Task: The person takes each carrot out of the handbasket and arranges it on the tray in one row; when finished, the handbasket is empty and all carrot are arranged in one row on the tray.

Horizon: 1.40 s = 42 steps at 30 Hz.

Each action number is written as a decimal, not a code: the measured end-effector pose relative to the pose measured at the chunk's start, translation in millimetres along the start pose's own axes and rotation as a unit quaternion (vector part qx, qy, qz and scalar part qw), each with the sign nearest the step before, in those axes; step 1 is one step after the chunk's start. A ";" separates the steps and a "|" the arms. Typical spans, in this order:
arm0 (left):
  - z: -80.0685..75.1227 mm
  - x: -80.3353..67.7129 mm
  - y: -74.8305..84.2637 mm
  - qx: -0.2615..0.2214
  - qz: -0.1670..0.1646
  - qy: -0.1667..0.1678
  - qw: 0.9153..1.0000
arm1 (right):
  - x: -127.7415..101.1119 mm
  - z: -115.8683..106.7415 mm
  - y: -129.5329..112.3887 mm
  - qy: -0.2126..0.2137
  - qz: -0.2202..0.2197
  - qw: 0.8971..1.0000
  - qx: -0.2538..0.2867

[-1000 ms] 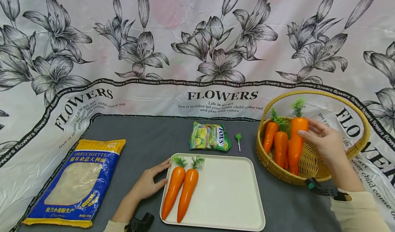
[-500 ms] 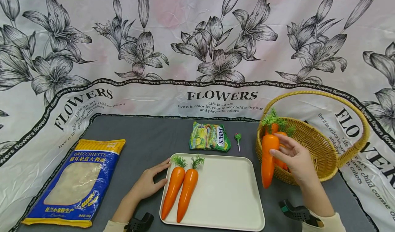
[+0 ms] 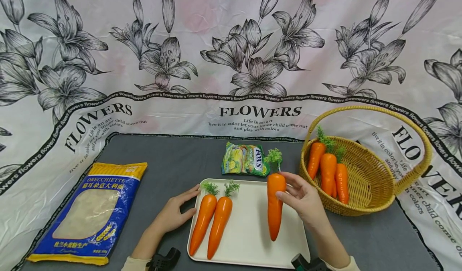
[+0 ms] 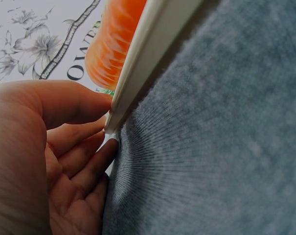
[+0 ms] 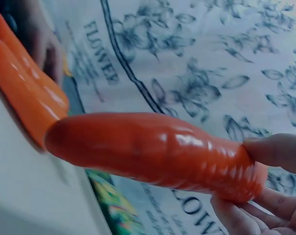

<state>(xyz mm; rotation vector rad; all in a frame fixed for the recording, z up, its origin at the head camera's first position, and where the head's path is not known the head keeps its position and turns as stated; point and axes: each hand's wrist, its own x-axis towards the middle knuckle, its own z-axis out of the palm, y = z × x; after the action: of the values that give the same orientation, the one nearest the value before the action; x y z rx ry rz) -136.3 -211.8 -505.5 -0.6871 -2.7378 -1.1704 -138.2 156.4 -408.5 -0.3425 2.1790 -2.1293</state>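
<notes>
My right hand [image 3: 302,199] pinches an orange carrot [image 3: 275,209] near its leafy top, between thumb and fingers. The carrot hangs tip down above the right part of a cream tray [image 3: 249,239]. Its thick body [image 5: 152,152] crosses the right wrist view. Two other carrots [image 3: 203,225] lie side by side on the tray's left part, leaves pointing away. My left hand [image 3: 177,211] rests at the tray's left edge. In the left wrist view the thumb [image 4: 79,105] touches the rim and the fingers are loosely extended beside it.
A wicker basket [image 3: 379,183] with a tall handle stands right, with several carrots [image 3: 327,174] inside. Behind the tray lie a green candy bag [image 3: 243,159] and a lollipop, mostly hidden by the carrot's leaves. A blue pasta bag [image 3: 90,215] lies left.
My right hand has lifted a carrot out of the basket and carried it left, over the tray. The left hand has stayed at the tray's edge.
</notes>
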 end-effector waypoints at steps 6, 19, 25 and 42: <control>-0.3 -0.4 -0.8 -0.006 -0.004 -0.006 1.000 | -1.9 29.1 17.3 -0.014 0.039 0.998 0.037; -0.8 1.4 -0.7 0.008 0.008 -0.003 1.000 | -8.1 69.1 49.6 -0.017 0.135 0.989 0.053; -0.8 1.1 0.3 -0.003 0.000 -0.005 1.000 | -8.7 75.1 59.5 -0.004 0.140 0.989 0.043; -0.4 1.4 -1.5 -0.002 0.000 -0.004 1.000 | -7.0 80.7 75.3 -0.106 0.068 0.992 -0.034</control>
<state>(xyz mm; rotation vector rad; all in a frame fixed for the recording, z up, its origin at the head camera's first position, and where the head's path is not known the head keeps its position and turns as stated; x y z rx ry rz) -138.3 -212.4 -505.9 -0.6936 -2.7423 -1.1753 -122.6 79.9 -486.8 -0.3931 2.0933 -1.8609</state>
